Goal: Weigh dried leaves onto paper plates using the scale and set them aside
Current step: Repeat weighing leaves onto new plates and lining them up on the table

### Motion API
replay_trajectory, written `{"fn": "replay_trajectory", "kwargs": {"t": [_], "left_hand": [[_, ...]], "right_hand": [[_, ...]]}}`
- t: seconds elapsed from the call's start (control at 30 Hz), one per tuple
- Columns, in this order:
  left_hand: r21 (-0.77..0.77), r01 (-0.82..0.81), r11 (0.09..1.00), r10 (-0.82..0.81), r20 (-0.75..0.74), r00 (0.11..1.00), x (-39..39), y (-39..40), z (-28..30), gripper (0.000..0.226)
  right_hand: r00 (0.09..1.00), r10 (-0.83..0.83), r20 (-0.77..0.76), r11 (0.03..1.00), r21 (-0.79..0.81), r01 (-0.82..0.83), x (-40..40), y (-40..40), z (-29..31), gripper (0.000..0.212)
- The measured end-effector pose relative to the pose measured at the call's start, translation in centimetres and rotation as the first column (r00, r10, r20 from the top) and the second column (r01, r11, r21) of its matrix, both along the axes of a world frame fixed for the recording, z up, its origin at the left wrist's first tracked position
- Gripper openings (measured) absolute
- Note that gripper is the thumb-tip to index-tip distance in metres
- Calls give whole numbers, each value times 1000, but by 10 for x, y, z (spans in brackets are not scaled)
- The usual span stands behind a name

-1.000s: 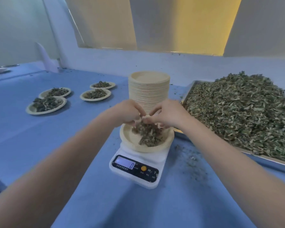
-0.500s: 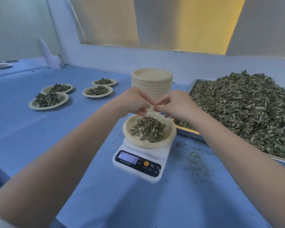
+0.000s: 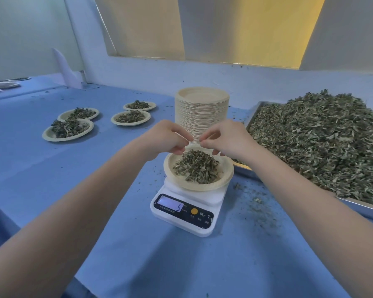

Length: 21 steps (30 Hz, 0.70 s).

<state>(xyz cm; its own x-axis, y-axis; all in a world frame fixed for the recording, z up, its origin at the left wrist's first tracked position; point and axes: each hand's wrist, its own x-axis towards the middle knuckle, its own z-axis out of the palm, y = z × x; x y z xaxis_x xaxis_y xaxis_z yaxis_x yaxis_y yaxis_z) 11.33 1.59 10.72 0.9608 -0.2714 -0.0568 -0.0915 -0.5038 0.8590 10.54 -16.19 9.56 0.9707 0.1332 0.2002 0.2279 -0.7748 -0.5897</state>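
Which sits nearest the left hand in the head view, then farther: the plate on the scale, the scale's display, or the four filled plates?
1. plate on the scale, just below the left hand.
2. scale's display, toward the camera.
3. four filled plates, far left.

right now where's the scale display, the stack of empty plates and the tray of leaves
scale display (image 3: 169, 204), head view, middle of the lit screen
stack of empty paper plates (image 3: 201, 117), head view, side of the stack
tray of dried leaves (image 3: 362, 210), head view, near metal rim
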Motion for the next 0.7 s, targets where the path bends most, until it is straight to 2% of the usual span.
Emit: {"fn": "replay_trajectory", "kwargs": {"t": [0.17, 0.27, 0.37, 0.47, 0.57, 0.7], "left_hand": [[-73, 60, 995, -59, 21, 998, -5, -30, 4, 14], [-95, 103, 990, -101, 25, 995, -7, -73, -1, 21], [17, 145, 989, -146, 31, 989, -9, -125, -18, 30], [95, 163, 982, -166, 21, 986, -7, -169, -36, 29], [165, 188, 968, -193, 14, 981, -5, -202, -45, 25], [343, 182, 922, -219, 71, 973, 0, -230, -58, 22]], "right_hand": [[1000, -16, -2, 1000, -2, 16, -3, -17, 4, 6], [998, -58, 8, 995, -84, 59, -8, -48, 6, 7], [981, -191, 15, 959, -212, 190, -14, -90, 4, 2], [949, -309, -61, 889, -373, 266, -23, -130, -8, 16], [923, -341, -181, 882, -402, 247, -29, -154, -21, 28], [921, -320, -220, 862, -471, 187, -29, -165, -39, 35]]}}
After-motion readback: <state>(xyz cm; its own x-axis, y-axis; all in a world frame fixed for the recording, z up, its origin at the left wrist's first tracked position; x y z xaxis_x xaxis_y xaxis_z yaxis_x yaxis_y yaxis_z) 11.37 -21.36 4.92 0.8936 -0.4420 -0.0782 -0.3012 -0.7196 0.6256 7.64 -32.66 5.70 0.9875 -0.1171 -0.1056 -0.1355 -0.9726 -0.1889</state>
